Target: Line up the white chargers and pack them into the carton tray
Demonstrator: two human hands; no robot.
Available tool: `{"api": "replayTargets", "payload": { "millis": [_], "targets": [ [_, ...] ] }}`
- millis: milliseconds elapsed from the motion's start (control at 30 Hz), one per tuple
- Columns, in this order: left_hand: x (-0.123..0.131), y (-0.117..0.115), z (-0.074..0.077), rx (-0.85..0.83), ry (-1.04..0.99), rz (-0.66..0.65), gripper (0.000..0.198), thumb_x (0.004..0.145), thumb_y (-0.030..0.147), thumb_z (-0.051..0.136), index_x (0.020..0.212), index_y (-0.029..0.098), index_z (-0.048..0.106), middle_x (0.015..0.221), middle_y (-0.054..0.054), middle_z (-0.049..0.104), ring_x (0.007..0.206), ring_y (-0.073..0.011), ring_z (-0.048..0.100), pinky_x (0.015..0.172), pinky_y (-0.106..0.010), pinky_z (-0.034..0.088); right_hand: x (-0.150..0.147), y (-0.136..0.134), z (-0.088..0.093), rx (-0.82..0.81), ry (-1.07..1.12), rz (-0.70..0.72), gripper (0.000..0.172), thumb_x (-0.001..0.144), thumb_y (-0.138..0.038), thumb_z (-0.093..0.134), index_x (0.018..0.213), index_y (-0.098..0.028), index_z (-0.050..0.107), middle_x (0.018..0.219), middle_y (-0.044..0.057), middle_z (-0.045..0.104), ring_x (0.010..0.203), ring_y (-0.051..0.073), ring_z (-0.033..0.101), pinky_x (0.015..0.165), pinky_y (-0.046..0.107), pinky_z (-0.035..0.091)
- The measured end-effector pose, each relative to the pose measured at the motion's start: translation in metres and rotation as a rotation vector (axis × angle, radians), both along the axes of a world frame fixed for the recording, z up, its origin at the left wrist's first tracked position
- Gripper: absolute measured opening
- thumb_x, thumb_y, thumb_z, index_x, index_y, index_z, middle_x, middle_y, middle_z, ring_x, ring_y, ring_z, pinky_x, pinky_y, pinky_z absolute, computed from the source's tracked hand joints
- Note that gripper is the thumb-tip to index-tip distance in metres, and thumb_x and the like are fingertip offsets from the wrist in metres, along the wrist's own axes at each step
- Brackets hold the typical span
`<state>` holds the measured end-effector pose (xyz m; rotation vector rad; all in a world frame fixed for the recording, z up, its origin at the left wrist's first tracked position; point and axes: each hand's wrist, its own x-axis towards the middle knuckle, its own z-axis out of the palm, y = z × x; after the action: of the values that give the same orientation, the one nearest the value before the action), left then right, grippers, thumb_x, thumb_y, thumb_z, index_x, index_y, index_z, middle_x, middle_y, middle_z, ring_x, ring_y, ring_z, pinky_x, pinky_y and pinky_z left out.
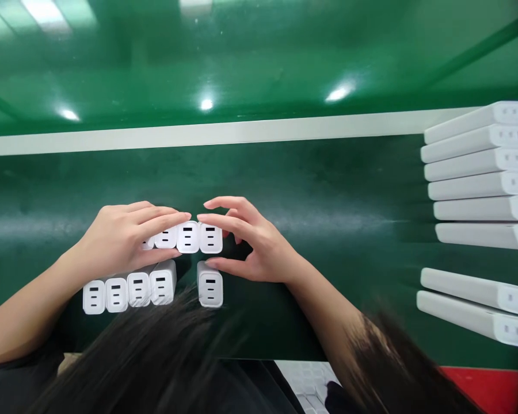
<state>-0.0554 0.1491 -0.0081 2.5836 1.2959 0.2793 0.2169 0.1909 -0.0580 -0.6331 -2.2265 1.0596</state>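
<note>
White charger blocks with port slots stand in two rows on the green table. My left hand (129,233) spans the far row, fingers along its far side and thumb along the near side, closed about the chargers (164,237) and partly hiding them. Its fingertips reach a charger (187,237). My right hand (250,241) is at the row's right end, fingers apart: the index tip is at the top edge of the end charger (210,238), the thumb between it and a separate charger (210,287) below. Several chargers (116,294) form the near row.
Several long white blocks with ports (470,208) lie stacked side by side at the right, with two more (461,313) nearer. A pale strip (242,132) crosses the green table (328,178) at the back. Dark hair covers part of the near edge. Something red (483,385) is at lower right.
</note>
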Motion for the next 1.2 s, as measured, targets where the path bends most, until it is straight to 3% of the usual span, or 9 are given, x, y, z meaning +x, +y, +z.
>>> {"api": "replayTargets", "payload": {
  "millis": [100, 200, 533, 667, 833, 967, 1200],
  "targets": [
    [0.000, 0.000, -0.001, -0.018, 0.006, 0.025, 0.043, 0.094, 0.051, 0.058, 0.131, 0.030, 0.062, 0.119, -0.002, 0.073, 0.091, -0.0189, 0.071, 0.071, -0.029, 0.053, -0.001, -0.004, 0.000, 0.115, 0.025, -0.076, 0.039, 0.087, -0.039, 0.073, 0.124, -0.033, 0.065, 0.130, 0.008, 0.050, 0.070, 0.011, 0.049, 0.063, 0.032, 0.055],
    [0.000, 0.000, -0.001, -0.008, 0.012, 0.024, 0.042, 0.095, 0.053, 0.056, 0.130, 0.031, 0.063, 0.118, -0.002, 0.074, 0.091, -0.0190, 0.071, 0.072, -0.028, 0.053, -0.003, -0.008, -0.001, 0.190, 0.025, -0.091, 0.018, 0.090, -0.029, 0.069, 0.108, -0.032, 0.072, 0.124, 0.006, 0.053, 0.069, 0.011, 0.048, 0.061, 0.029, 0.053],
    [-0.001, -0.001, -0.003, -0.022, 0.021, 0.022, 0.044, 0.095, 0.053, 0.056, 0.131, 0.030, 0.062, 0.120, -0.003, 0.073, 0.092, -0.0196, 0.071, 0.070, -0.029, 0.051, -0.010, -0.013, -0.001, 0.137, 0.133, -0.062, 0.016, 0.092, -0.016, 0.063, 0.080, -0.024, 0.070, 0.114, 0.005, 0.061, 0.065, 0.009, 0.048, 0.056, 0.027, 0.050],
    [-0.001, -0.001, -0.003, -0.021, 0.033, 0.024, 0.043, 0.096, 0.053, 0.054, 0.130, 0.030, 0.062, 0.120, -0.003, 0.073, 0.092, -0.0201, 0.071, 0.069, -0.029, 0.051, -0.011, -0.012, -0.002, 0.098, 0.146, -0.071, 0.009, 0.091, -0.018, 0.065, 0.096, -0.026, 0.064, 0.114, 0.006, 0.061, 0.069, 0.011, 0.053, 0.063, 0.029, 0.054],
    [0.000, -0.001, -0.002, -0.013, 0.009, 0.015, 0.043, 0.096, 0.052, 0.054, 0.130, 0.028, 0.062, 0.120, -0.003, 0.073, 0.092, -0.0202, 0.071, 0.069, -0.029, 0.051, -0.009, -0.009, -0.003, 0.060, 0.097, -0.089, 0.035, 0.087, -0.027, 0.070, 0.119, -0.028, 0.055, 0.130, 0.011, 0.054, 0.082, 0.016, 0.060, 0.066, 0.034, 0.058],
    [0.000, 0.000, -0.001, -0.030, 0.007, 0.019, 0.044, 0.097, 0.054, 0.052, 0.131, 0.028, 0.063, 0.120, -0.003, 0.073, 0.095, -0.0204, 0.071, 0.071, -0.029, 0.051, -0.010, -0.007, -0.002, 0.016, 0.090, -0.024, 0.041, 0.090, -0.022, 0.065, 0.129, -0.027, 0.051, 0.124, 0.010, 0.059, 0.097, 0.020, 0.062, 0.064, 0.029, 0.057],
    [0.000, 0.000, -0.001, -0.020, 0.016, 0.024, 0.047, 0.097, 0.058, 0.049, 0.130, 0.028, 0.063, 0.119, -0.004, 0.073, 0.097, -0.0207, 0.070, 0.068, -0.029, 0.051, -0.010, -0.006, -0.005, 0.001, 0.035, -0.011, 0.046, 0.091, -0.029, 0.064, 0.134, -0.028, 0.050, 0.122, 0.009, 0.061, 0.089, 0.019, 0.061, 0.063, 0.030, 0.055]
  ]
}}
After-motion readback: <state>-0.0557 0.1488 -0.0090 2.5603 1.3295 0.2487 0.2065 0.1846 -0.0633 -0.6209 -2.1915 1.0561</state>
